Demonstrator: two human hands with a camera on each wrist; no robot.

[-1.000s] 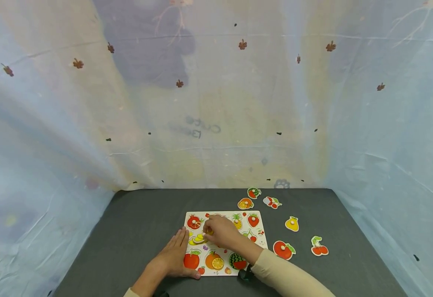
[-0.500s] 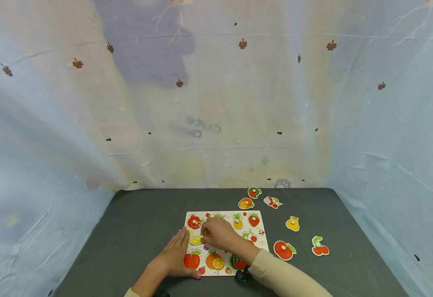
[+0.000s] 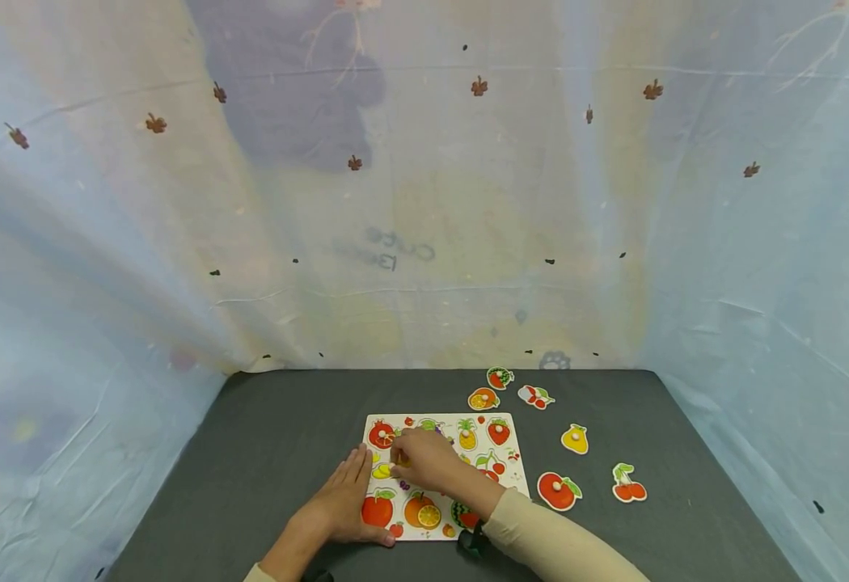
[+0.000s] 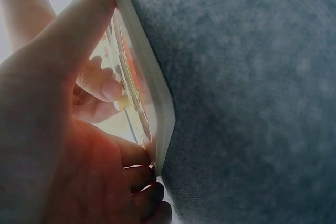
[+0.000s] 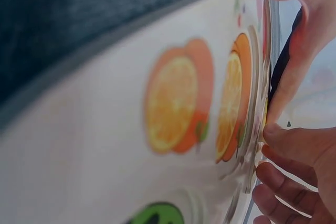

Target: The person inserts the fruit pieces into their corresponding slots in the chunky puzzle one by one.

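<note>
Left hand (image 3: 340, 503): fingers straight, along board (image 3: 513, 470) edge. Right hand (image 3: 430, 461): pinches knob (image 4: 122, 102) above board. Pear (image 3: 574, 440) right of both.

We see a dark grey tabletop (image 3: 293, 420) bearing the white fruit board (image 3: 445, 505) under the right fingers (image 3: 401, 446); rightward of those fingers lie six loose fruit pieces (image 3: 575, 440) (three, we notice, also farther back).
</note>
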